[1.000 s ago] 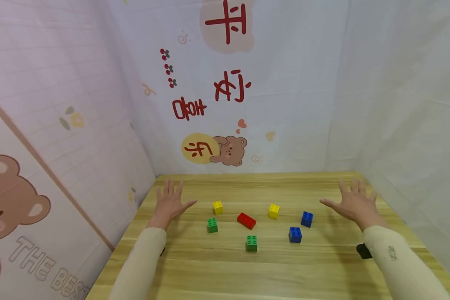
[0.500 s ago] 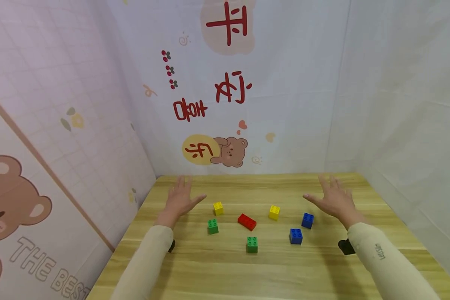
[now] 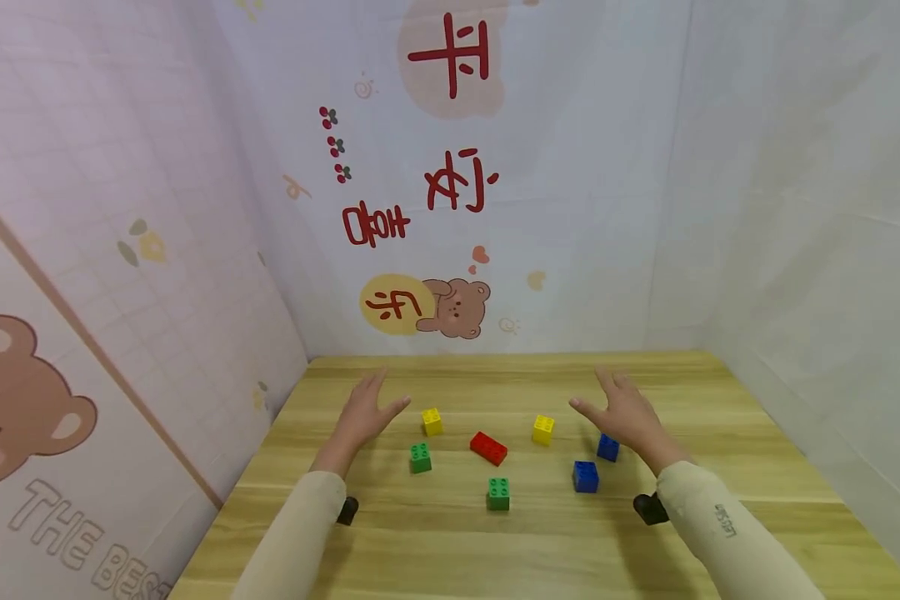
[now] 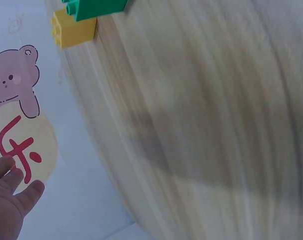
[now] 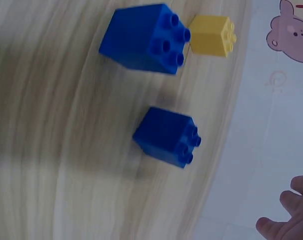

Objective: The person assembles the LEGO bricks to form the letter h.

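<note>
My left hand (image 3: 363,414) hovers over the left part of the wooden table, holding nothing, thumb spread toward a yellow brick (image 3: 432,422). A green brick (image 3: 421,457) lies nearer to me, beside that yellow one. Over on the right, my right hand (image 3: 627,413) is held above the table with its thumb stretched out and nothing in it. It overlaps the farther blue brick (image 3: 608,447) in the head view; the other blue brick (image 3: 586,477) sits closer to me. In the right wrist view both blue bricks (image 5: 166,136) stand studs up, below the hand's fingers.
Between the hands lie a red brick (image 3: 488,448), a second yellow brick (image 3: 543,429) and a second green brick (image 3: 498,493). The wooden table (image 3: 435,558) ends at a printed white cloth (image 3: 585,208) behind it, with more cloth along both sides.
Both hands have moved inward, the right one farther, from the table's sides toward the bricks. The bricks have stayed in place; the head view has shifted slightly.
</note>
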Motion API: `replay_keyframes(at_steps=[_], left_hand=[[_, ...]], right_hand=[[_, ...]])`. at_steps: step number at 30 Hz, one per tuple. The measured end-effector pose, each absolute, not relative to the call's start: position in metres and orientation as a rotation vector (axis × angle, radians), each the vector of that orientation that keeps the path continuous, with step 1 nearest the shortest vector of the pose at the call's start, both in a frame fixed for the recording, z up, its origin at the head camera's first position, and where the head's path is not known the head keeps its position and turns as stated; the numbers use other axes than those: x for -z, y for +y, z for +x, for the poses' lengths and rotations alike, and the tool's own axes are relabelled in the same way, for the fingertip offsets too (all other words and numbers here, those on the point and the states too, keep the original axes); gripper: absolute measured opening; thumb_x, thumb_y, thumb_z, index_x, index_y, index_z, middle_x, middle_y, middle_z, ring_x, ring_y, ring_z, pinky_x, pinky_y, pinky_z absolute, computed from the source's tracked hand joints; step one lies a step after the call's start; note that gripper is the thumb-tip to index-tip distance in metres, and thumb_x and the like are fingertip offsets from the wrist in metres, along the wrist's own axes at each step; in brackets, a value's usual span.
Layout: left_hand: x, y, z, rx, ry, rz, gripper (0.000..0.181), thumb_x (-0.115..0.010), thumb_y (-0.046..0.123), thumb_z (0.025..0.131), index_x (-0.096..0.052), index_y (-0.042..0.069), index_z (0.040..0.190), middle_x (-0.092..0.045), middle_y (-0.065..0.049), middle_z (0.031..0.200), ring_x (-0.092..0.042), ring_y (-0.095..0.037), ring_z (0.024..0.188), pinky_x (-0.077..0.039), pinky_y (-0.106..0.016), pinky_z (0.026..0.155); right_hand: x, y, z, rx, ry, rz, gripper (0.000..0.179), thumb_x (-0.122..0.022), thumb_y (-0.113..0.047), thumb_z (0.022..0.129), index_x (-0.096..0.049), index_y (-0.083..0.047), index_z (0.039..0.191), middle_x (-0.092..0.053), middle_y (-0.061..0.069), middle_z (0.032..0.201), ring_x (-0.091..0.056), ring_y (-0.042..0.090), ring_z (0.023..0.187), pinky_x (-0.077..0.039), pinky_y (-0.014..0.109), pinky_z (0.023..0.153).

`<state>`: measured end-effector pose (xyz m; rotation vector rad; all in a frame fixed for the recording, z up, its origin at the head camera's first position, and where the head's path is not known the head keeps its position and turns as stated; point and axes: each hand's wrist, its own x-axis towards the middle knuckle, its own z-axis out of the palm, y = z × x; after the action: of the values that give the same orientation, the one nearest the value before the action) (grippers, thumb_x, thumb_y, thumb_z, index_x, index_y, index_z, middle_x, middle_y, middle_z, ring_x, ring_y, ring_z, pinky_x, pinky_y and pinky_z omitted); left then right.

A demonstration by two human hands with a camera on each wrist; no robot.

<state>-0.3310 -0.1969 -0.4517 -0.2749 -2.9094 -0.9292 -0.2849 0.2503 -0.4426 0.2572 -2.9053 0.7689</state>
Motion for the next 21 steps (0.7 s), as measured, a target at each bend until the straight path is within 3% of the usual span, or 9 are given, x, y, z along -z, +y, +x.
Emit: replay_keyframes(at_steps=[5,12,21], left_hand=[[0.457,-0.197,-0.327,1.157,-2.884,-0.22,0.087,-0.058,0.057,0.095,-0.023,0.01,0.158,-0.024,-0.019,0.16,-0.02,-0.042,0.146,-0.019,-0.06,0.114],[0.459,-0.192,-0.324,1.373,-2.867,-0.207,0.084,-0.054,0.062,0.095,-0.028,0.011,0.157,-0.033,-0.019,0.156,-0.028,-0.043,0.142,-0.027,-0.063,0.109],[0.464,-0.183,-0.323,1.538,-2.814,-0.224,0.074,-0.055,0.056,0.097,-0.038,0.011,0.153,-0.042,-0.016,0.152,-0.034,-0.039,0.14,-0.031,-0.059,0.109]], right_hand=[[0.449,0.238,-0.283,-0.941,-2.88,0.277,0.089,-0.05,-0.057,0.099,-0.02,0.007,0.154,-0.018,0.036,0.155,-0.017,0.055,0.14,-0.019,0.069,0.108],[0.453,0.229,-0.282,-1.039,-2.854,0.258,0.086,-0.049,-0.058,0.099,-0.024,0.003,0.155,-0.022,0.031,0.156,-0.022,0.051,0.141,-0.021,0.065,0.11],[0.454,0.213,-0.281,-1.3,-2.774,0.199,0.078,-0.047,-0.059,0.099,-0.03,-0.008,0.156,-0.028,0.022,0.157,-0.036,0.049,0.135,-0.034,0.063,0.105]])
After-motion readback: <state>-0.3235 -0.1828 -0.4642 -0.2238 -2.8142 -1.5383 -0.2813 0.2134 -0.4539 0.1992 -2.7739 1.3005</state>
